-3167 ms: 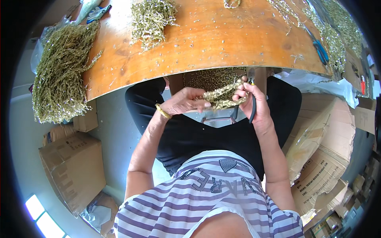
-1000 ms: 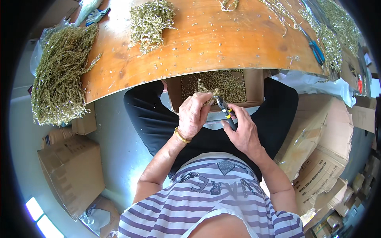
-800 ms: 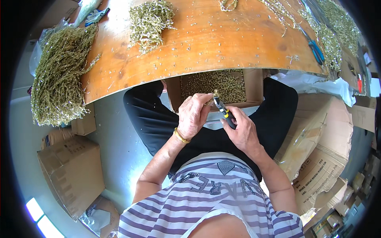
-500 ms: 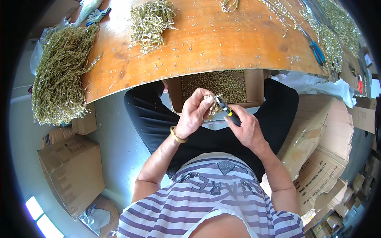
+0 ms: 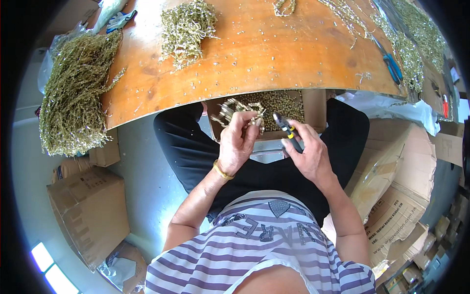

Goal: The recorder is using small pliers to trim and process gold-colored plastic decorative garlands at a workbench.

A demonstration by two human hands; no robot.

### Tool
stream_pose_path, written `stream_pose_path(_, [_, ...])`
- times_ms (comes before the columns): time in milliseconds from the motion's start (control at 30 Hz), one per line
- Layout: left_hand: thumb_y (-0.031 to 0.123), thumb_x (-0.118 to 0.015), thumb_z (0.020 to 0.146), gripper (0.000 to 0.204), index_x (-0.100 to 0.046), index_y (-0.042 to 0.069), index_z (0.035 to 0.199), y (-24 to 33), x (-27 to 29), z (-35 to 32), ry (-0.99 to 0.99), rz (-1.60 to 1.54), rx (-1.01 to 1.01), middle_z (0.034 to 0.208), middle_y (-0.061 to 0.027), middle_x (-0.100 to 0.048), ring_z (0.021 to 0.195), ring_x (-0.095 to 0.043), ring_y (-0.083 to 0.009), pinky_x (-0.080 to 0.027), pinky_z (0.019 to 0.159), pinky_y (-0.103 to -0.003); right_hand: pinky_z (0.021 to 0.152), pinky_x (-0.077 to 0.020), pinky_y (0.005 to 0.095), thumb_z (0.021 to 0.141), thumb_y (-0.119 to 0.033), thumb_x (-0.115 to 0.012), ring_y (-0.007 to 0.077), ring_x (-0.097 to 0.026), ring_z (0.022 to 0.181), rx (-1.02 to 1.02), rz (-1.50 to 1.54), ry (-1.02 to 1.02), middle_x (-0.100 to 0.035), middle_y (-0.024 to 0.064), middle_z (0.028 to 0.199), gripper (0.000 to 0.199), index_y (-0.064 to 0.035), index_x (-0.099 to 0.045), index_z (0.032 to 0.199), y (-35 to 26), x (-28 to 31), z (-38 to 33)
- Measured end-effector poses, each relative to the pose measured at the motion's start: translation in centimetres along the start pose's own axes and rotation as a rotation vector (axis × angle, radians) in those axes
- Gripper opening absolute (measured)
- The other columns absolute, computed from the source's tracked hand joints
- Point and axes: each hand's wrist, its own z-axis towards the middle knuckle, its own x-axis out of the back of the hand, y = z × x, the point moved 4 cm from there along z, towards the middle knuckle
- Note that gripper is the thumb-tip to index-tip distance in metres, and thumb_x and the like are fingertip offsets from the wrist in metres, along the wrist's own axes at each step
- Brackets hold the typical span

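Sprig cluster (image 5: 238, 109) sits pinched in the left hand (image 5: 237, 145) fingers, just beside small cutters (image 5: 288, 131) clamped in the right hand (image 5: 307, 156), above a cardboard box (image 5: 313, 105).

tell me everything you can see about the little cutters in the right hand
The small cutters with dark handles and a yellow band lie in the grip of the right hand, over the lap. Their short dark metal nose points up and left toward the pale gold cluster of small pieces pinched in the left hand. The nose looks nearly closed and stops short of the cluster.
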Motion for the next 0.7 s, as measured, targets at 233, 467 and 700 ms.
stream_pose_path(233, [0.0, -0.061, 0.076, 0.022, -0.052, 0.004, 0.096, 1.2, 0.0, 0.4, -0.002, 0.336, -0.264, 0.07, -0.0096, -0.057, 0.056, -0.056, -0.0224, -0.044, 0.051, -0.03, 0.07, -0.0482, 0.0328, 0.077, -0.016, -0.063, 0.022, -0.059, 0.077, 0.069, -0.117, -0.015, -0.057, 0.0121, 0.094, 0.039, -0.005, -0.051, 0.112, -0.4, -1.2, -0.1])
stream_pose_path(467, [0.007, -0.053, 0.085, 0.007, -0.051, 0.003, 0.09, 0.3, -0.3, 0.5, -0.116, -0.019, 0.071, 0.063, -0.006, -0.055, 0.049, -0.049, -0.0157, -0.038, 0.047, -0.025, 0.065, -0.0491, 0.0325, 0.077, -0.015, -0.064, 0.0247, -0.06, 0.073, 0.051, -0.078, -0.008, -0.058, 0.0135, 0.091, 0.034, -0.0038, -0.053, 0.108, 0.2, -1.4, 0.1])
stream_pose_path(700, [0.03, -0.046, 0.091, 0.025, -0.049, 0.006, 0.082, -0.3, -1.6, -0.1, -0.775, -1.372, 0.781, 0.051, 0.003, -0.04, 0.04, -0.028, -0.0044, -0.023, 0.04, -0.02, 0.07, -0.0478, 0.0324, 0.077, -0.013, -0.064, 0.0275, -0.059, 0.083, 0.25, 0.037, -0.12, -0.059, 0.0145, 0.095, 0.034, -0.0013, -0.053, 0.107, 1.0, -1.1, 0.9])
